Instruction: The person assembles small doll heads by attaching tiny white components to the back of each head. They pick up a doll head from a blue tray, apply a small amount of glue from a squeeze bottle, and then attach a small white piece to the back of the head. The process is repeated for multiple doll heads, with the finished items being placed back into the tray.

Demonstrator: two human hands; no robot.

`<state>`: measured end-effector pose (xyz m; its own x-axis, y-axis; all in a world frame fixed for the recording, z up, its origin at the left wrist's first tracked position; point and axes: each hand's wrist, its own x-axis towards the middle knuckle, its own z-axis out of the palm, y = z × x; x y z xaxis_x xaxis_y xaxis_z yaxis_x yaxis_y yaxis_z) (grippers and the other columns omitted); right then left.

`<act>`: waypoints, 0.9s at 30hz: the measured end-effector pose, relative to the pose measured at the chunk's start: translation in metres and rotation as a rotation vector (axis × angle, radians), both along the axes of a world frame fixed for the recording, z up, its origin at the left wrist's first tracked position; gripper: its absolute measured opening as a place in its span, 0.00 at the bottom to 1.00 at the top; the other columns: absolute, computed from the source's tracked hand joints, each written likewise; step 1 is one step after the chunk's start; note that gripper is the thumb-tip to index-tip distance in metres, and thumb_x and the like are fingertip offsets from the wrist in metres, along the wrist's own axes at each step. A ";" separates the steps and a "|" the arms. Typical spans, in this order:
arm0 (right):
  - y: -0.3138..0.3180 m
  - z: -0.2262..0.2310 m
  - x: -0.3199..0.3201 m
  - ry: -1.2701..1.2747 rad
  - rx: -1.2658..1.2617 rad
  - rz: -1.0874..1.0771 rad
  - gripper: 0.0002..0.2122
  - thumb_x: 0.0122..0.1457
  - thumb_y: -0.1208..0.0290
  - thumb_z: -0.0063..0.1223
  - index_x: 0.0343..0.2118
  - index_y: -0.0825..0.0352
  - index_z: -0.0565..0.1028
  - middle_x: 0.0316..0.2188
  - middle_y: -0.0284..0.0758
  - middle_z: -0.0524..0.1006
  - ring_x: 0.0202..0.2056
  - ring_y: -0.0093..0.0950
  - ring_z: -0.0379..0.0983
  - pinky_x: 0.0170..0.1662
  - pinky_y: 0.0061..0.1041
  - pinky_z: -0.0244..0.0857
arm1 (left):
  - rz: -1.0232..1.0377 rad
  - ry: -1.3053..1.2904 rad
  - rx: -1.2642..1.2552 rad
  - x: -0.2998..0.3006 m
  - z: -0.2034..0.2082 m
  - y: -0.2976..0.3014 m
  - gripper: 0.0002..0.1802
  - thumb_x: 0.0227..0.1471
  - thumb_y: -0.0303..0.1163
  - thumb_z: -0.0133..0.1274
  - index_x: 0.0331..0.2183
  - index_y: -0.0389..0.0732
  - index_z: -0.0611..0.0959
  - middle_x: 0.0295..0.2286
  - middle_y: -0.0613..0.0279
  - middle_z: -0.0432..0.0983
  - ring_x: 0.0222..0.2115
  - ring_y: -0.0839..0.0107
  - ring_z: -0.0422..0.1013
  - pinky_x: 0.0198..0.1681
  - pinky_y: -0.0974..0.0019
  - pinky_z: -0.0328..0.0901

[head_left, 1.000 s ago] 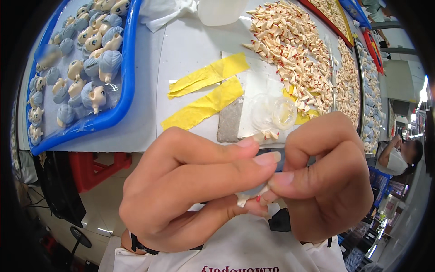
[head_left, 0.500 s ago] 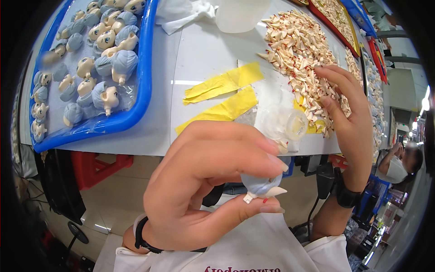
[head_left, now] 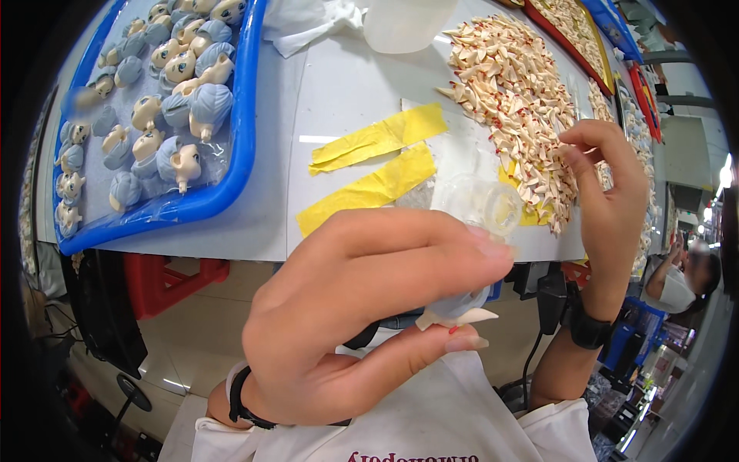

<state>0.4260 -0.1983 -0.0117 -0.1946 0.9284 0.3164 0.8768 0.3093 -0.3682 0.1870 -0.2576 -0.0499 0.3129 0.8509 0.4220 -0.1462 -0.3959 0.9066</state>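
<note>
My left hand (head_left: 369, 308) is close in front of the camera, its fingers and thumb closed round a small doll head (head_left: 459, 302). Only a bit of its light-blue hair shows; the fingers cover the rest. A pale pointed ear piece (head_left: 471, 316) with a red spot juts out along the thumb. At the right edge of a heap of small cream pieces with red tips (head_left: 516, 100), my right hand (head_left: 612, 177) has thumb and forefinger bent close together. Whatever might be between those fingertips is too small to make out.
A blue tray (head_left: 248, 115) of blue-haired doll heads stands at the left. Yellow tape strips (head_left: 377, 138) lie mid-table, with a clear plastic jar (head_left: 496, 208) nearby. At the back are a translucent container (head_left: 408, 23) and a white cloth (head_left: 315, 23); a red-edged tray (head_left: 566, 42) is far right.
My right hand has drawn back rightward from the heap, its fingers coming closer together. My left fingers have shifted over the doll head, hiding more of it.
</note>
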 end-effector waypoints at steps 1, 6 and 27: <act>-0.001 -0.002 0.000 -0.004 -0.013 0.008 0.05 0.44 0.83 0.51 0.27 0.71 0.72 0.25 0.37 0.73 0.27 0.29 0.69 0.33 0.22 0.62 | -0.001 0.003 0.011 0.000 -0.001 0.000 0.24 0.35 0.21 0.62 0.38 0.32 0.73 0.37 0.45 0.68 0.37 0.61 0.69 0.41 0.64 0.62; 0.000 0.001 0.002 -0.059 -0.114 0.011 0.05 0.45 0.83 0.51 0.28 0.73 0.71 0.27 0.35 0.73 0.29 0.23 0.67 0.34 0.19 0.60 | 0.010 0.005 -0.046 0.000 0.001 -0.004 0.23 0.36 0.21 0.61 0.38 0.32 0.73 0.37 0.47 0.67 0.37 0.62 0.69 0.41 0.65 0.63; -0.039 0.013 0.025 0.864 -0.187 -0.090 0.05 0.51 0.77 0.49 0.30 0.73 0.68 0.24 0.35 0.71 0.24 0.19 0.65 0.29 0.17 0.58 | 0.152 -0.184 -0.227 -0.006 -0.007 -0.016 0.26 0.34 0.22 0.62 0.38 0.36 0.68 0.36 0.53 0.65 0.35 0.64 0.69 0.35 0.69 0.67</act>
<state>0.4513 -0.2371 0.0017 0.1180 0.9799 0.1610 0.2869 0.1216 -0.9502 0.1810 -0.2733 -0.0574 0.1117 0.9607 0.2542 -0.2702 -0.2168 0.9381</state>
